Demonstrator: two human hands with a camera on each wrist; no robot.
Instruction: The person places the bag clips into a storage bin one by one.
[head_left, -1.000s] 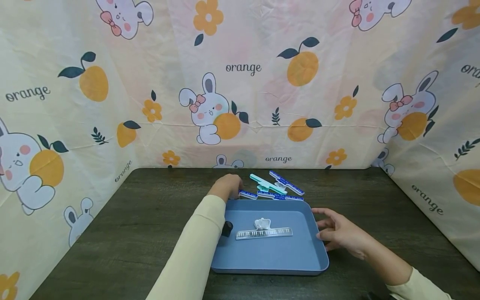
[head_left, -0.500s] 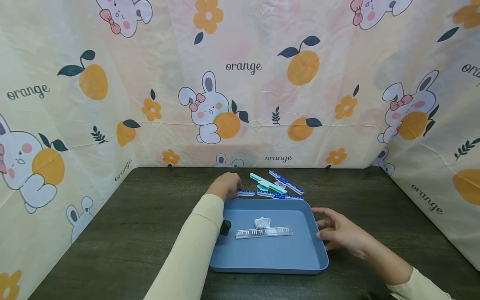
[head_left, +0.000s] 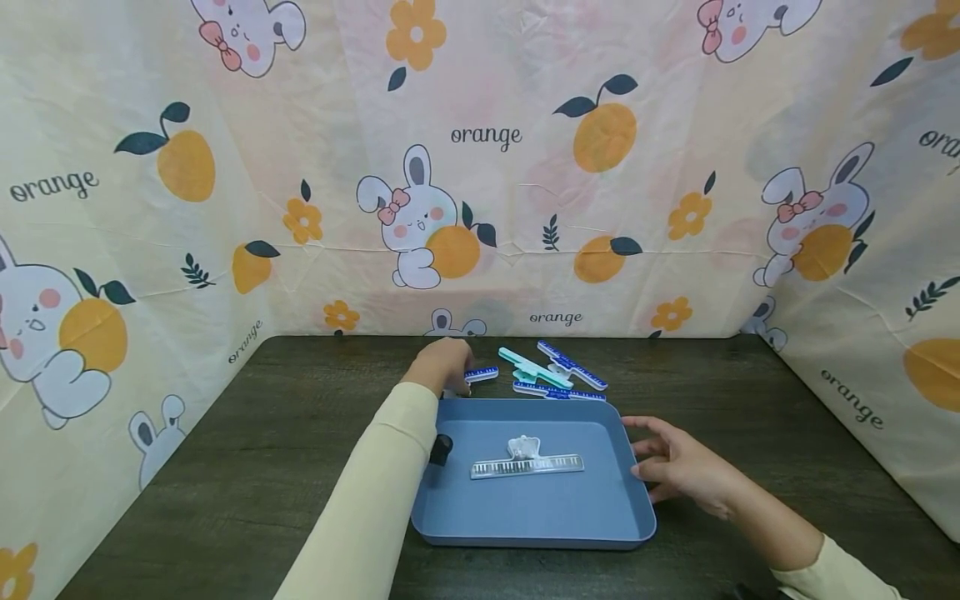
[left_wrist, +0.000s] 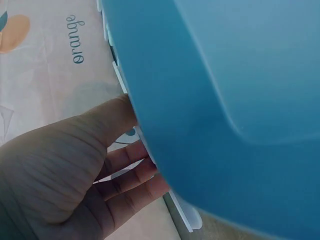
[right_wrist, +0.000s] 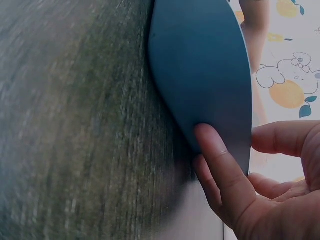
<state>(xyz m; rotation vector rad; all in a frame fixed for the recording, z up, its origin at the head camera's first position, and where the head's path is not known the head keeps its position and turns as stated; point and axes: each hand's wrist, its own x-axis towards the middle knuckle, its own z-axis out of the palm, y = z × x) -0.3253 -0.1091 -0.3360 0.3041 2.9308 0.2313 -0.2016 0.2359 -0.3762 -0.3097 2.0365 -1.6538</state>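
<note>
Behind the far left corner of the blue tray (head_left: 607, 517), my left hand (head_left: 442, 363) pinches a blue page clip (head_left: 483, 374) with a long bar. In the left wrist view its fingers (left_wrist: 132, 197) pass behind the tray rim, which hides part of the grip. Inside the tray lies a clear page clip (head_left: 527, 466) with a keyboard print. My right hand (head_left: 678, 462) rests its slightly bent fingers against the tray's right side. The right wrist view has one finger (right_wrist: 212, 140) on the outer wall and another touching the rim.
Just past the tray's far edge lie a turquoise page clip (head_left: 532, 367) and two blue ones, a near blue clip (head_left: 558, 391) and a far blue clip (head_left: 573, 365). A printed cloth (head_left: 525, 200) closes off the back and sides of the dark wooden table (head_left: 225, 500).
My left hand has shifted left, and the blue page clip has come along, turning slightly and parting from the other clips. The tray and my right hand have stayed put.
</note>
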